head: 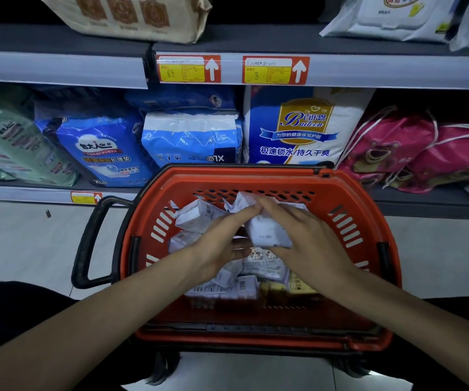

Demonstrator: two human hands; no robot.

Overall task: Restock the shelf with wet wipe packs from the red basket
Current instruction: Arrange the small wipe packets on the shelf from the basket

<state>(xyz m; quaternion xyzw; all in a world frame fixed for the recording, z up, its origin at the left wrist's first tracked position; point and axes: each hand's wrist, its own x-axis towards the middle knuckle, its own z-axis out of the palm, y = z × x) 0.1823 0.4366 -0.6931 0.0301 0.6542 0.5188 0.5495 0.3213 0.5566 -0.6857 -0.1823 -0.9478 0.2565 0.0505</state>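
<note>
While both grips are inside basket (227, 174), step is pick-up: right grip (304, 232) curled round white pack (267, 234), left grip (219, 245) flat-fingered against it. Next: lift clear of rim, carry to shelf (369, 71), find slot.

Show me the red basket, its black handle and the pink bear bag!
red basket (241, 177): head view, far rim.
black handle (88, 241): head view, long outer bar.
pink bear bag (380, 152): head view, bear's face.

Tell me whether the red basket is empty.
Not empty: wet wipe packs lie piled inside the red basket; the right hand grips one.
</note>
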